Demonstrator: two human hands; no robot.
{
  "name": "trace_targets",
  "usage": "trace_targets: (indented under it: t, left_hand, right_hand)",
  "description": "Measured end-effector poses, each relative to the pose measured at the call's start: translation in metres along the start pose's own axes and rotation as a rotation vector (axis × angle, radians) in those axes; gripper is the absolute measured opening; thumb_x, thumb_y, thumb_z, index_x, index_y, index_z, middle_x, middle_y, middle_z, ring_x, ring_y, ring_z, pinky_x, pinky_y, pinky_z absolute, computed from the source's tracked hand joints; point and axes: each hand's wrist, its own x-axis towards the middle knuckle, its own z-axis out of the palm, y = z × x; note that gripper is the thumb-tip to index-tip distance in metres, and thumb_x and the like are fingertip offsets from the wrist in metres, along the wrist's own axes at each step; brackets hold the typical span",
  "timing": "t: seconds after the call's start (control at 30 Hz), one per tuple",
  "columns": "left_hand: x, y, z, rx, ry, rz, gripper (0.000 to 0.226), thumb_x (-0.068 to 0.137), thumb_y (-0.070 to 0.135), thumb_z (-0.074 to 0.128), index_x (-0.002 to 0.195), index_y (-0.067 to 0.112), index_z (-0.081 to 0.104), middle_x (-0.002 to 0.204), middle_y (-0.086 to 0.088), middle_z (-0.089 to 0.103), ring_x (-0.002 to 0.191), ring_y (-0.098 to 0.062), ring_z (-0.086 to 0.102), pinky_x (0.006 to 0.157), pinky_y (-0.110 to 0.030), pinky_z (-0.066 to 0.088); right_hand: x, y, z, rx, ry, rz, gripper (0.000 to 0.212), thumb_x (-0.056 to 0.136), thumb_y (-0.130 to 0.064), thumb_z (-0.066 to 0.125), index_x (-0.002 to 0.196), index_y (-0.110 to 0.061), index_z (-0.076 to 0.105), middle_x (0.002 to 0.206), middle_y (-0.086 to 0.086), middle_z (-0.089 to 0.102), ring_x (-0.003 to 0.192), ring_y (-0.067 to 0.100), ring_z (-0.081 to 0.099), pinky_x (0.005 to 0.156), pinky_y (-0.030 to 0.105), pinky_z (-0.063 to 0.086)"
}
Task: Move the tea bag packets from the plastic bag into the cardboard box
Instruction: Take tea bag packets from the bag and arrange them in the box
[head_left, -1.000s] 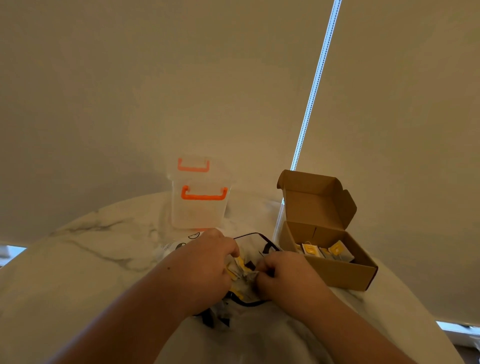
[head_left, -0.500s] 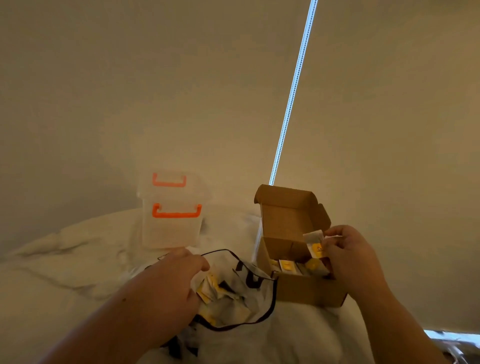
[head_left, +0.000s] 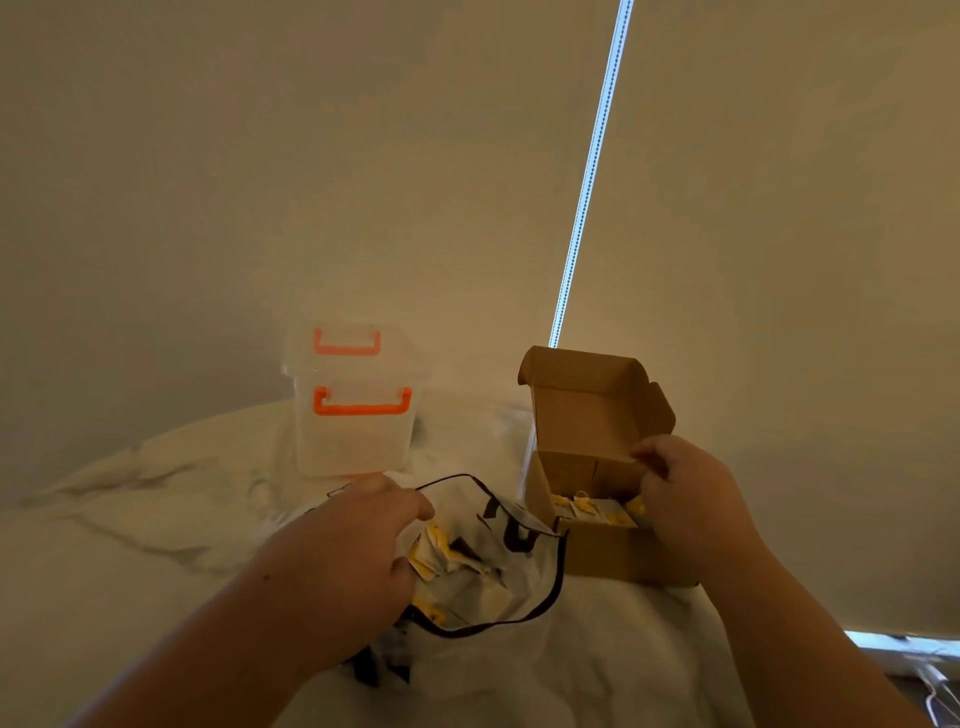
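On a pale table (head_left: 156, 519), several tea bag packets (head_left: 597, 512) already lie in the cardboard box (head_left: 613, 561) — more remain in the plastic bag (head_left: 498, 587), whose rim the left grip (head_left: 358, 551) pinches. Over the box the right grip (head_left: 685, 499) curls; whether it pinches a packet is hidden, and packet counts are unreadable.

We can't read any txt: dark print on the plastic bag (head_left: 519, 566) and yellow marks on the packets (head_left: 434, 553) are too blurred.
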Motion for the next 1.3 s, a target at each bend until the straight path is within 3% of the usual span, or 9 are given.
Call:
trace_targets:
  t: [0.23,0.4,0.57,0.77,0.9,1.0,1.1,1.17,1.3]
  left_hand:
    - [0.002,0.002,0.008,0.090,-0.026,-0.004,0.043,0.083,0.042,0.056,0.125,0.047,0.048,0.120,0.021,0.043,0.110,-0.005,0.049,0.094,-0.033,0.047]
    - [0.001,0.003,0.011,0.123,-0.081,-0.016,0.060,0.075,0.036,0.063,0.129,0.049,0.041,0.116,0.021,0.036,0.105,-0.006,0.046,0.086,-0.029,0.050]
    - [0.003,0.004,0.011,0.122,-0.067,0.001,0.066,0.073,0.034,0.064,0.132,0.049,0.038,0.120,0.020,0.035,0.110,-0.006,0.044,0.087,-0.030,0.050]
    - [0.002,0.002,0.011,0.143,-0.081,0.014,0.066,0.075,0.037,0.062,0.135,0.048,0.036,0.121,0.020,0.036,0.112,-0.007,0.043,0.089,-0.031,0.049]
    - [0.004,0.000,0.010,0.140,-0.072,0.005,0.068,0.075,0.041,0.062,0.136,0.049,0.034,0.125,0.021,0.034,0.113,-0.006,0.044,0.089,-0.029,0.049]
    - [0.003,-0.001,0.010,0.136,-0.060,0.010,0.064,0.077,0.041,0.061,0.135,0.049,0.035,0.125,0.021,0.034,0.112,-0.006,0.044,0.088,-0.028,0.049]
    - [0.003,-0.002,0.012,0.149,-0.047,0.016,0.063,0.077,0.040,0.060,0.134,0.050,0.035,0.123,0.021,0.034,0.110,-0.006,0.044,0.089,-0.028,0.049]
    - [0.004,-0.002,0.013,0.152,-0.045,0.025,0.062,0.077,0.040,0.060,0.134,0.050,0.035,0.123,0.021,0.034,0.110,-0.006,0.045,0.090,-0.028,0.048]
    - [0.005,-0.003,0.012,0.148,-0.053,0.032,0.063,0.079,0.040,0.060,0.136,0.050,0.033,0.124,0.021,0.032,0.111,-0.005,0.044,0.087,-0.024,0.048]
  right_hand:
    - [-0.059,-0.060,0.010,0.187,-0.334,-0.409,0.013,0.093,-0.027,0.063,0.096,-0.036,0.071,0.086,-0.022,0.067,0.084,-0.004,0.062,0.070,0.011,0.051]
    - [-0.066,-0.068,0.044,-0.142,-0.689,-0.535,0.027,0.094,-0.027,0.058,0.119,-0.032,0.068,0.112,-0.013,0.067,0.095,-0.001,0.060,0.080,0.011,0.046]
    - [-0.067,-0.068,0.054,-0.177,-0.716,-0.394,0.038,0.085,-0.049,0.066,0.119,-0.031,0.067,0.105,-0.008,0.066,0.090,0.008,0.063,0.081,0.028,0.057]
    - [-0.067,-0.072,0.062,-0.279,-0.773,-0.417,0.039,0.088,-0.046,0.063,0.122,-0.027,0.067,0.110,-0.002,0.058,0.099,0.019,0.058,0.086,0.032,0.052]
    - [-0.070,-0.079,0.053,-0.338,-0.764,-0.405,0.018,0.091,-0.031,0.059,0.102,-0.021,0.068,0.086,-0.006,0.049,0.087,0.018,0.055,0.077,0.031,0.050]
    - [-0.072,-0.081,0.049,-0.336,-0.729,-0.383,0.011,0.088,-0.023,0.057,0.098,-0.025,0.062,0.097,-0.001,0.057,0.093,0.021,0.059,0.082,0.034,0.054]
    - [-0.070,-0.084,0.048,-0.337,-0.765,-0.432,0.043,0.091,-0.017,0.052,0.130,-0.031,0.060,0.124,0.003,0.061,0.111,0.024,0.058,0.096,0.037,0.051]
    - [-0.067,-0.090,0.045,-0.389,-0.815,-0.450,0.042,0.095,-0.019,0.052,0.135,-0.030,0.058,0.135,0.005,0.056,0.119,0.026,0.055,0.101,0.037,0.048]
    - [-0.071,-0.087,0.037,-0.289,-0.752,-0.397,0.030,0.091,-0.027,0.056,0.116,-0.023,0.072,0.113,0.002,0.066,0.097,0.021,0.064,0.087,0.035,0.056]
